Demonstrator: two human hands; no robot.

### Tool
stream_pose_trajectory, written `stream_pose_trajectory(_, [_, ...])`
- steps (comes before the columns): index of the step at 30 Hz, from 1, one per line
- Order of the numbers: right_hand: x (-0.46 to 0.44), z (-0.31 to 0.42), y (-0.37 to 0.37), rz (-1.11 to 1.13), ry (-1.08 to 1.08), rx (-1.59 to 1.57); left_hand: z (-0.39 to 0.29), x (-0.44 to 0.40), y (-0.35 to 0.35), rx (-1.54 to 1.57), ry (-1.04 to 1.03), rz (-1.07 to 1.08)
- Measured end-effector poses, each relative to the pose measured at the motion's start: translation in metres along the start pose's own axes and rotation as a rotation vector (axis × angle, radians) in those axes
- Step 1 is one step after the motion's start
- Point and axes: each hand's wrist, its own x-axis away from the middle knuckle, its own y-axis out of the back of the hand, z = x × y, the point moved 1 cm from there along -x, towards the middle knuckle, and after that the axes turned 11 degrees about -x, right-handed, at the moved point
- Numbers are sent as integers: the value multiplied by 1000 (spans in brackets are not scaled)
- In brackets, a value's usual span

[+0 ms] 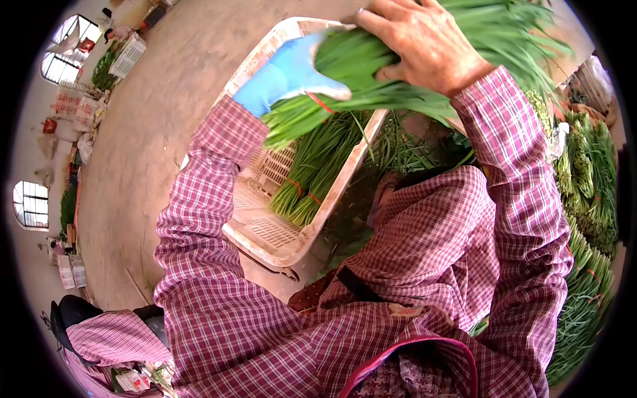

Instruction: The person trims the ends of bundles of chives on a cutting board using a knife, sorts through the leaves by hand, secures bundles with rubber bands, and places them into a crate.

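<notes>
The left hand (286,71), in a ribbed blue glove with a pale thumb, is clamped around a bundle of long green leaves (355,61), its thumb lying across the near side close to a thin red band (320,102). The right hand (424,43), ungloved, lies over the same bundle farther along, knuckles up and thumb pointing back toward the glove; whether it grips or only presses, I cannot tell. The leaves are flat, narrow and glossy, blurred toward their far ends. Both arms reach forward in loose, wrinkled sleeves of checked cloth, the left wrist angled inward.

The bundle is above a scuffed white plastic crate (285,255), slotted and round-cornered, in which banded greens (325,162) lie lengthwise against one side. Loose leaves (406,142) litter the ground just beside it. More bundles (584,292) are stacked beyond the right arm. The floor (139,152) is smooth, stained and dusty brown.
</notes>
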Motion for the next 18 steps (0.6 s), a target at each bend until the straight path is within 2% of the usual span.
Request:
stream_pose_trajectory(1, [2, 1, 4, -160, 77, -87, 10, 4, 4, 43, 53, -13])
stream_pose_trajectory(2, [-1, -6, -7, -400, 175, -4, 19, 11, 8, 165, 174, -24])
stream_pose_trajectory(3, [-16, -8, -25, -454, 125, -101, 65, 7, 18, 127, 202, 37])
stream_pose_trajectory(4, [-10, -9, -21, -425, 77, -150, 97, 4, 15, 136, 241, -9])
stream_pose_trajectory(6, [19, -17, -35, -335, -9, -147, 128, 25, -12, 194, 310, -40])
stream_pose_trajectory(7, [29, -29, -53, -493, 60, -131, 139, 32, -15, 238, 421, -56])
stream_pose_trajectory(8, [43, -34, -62, -421, -10, -182, 153, 43, -23, 289, 539, -58])
stream_pose_trajectory(10, [72, -41, -76, -292, -144, -261, 208, 74, -58, 268, 488, -168])
stream_pose_trajectory(11, [84, -44, -81, -240, -203, -291, 232, 88, -70, 208, 881, -21])
stream_pose_trajectory(12, [95, -45, -86, -205, -283, -357, 247, 105, -86, 128, 931, -15])
stream_pose_trajectory(13, [104, -44, -89, -179, -361, -419, 270, 123, -96, 223, 1056, 102])
stream_pose_trajectory(14, [114, -44, -95, -157, -439, -482, 286, 145, -118, 49, 1088, 48])
stream_pose_trajectory(15, [123, -43, -103, -128, -520, -546, 268, 153, -119, 188, 1134, 77])
stream_pose_trajectory(17, [133, -44, -114, -99, -570, -581, 309, 198, -163, 219, 1136, 114])
stream_pose_trajectory(18, [136, -43, -116, -81, -648, -661, 309, 211, -174, 224, 1145, 134])
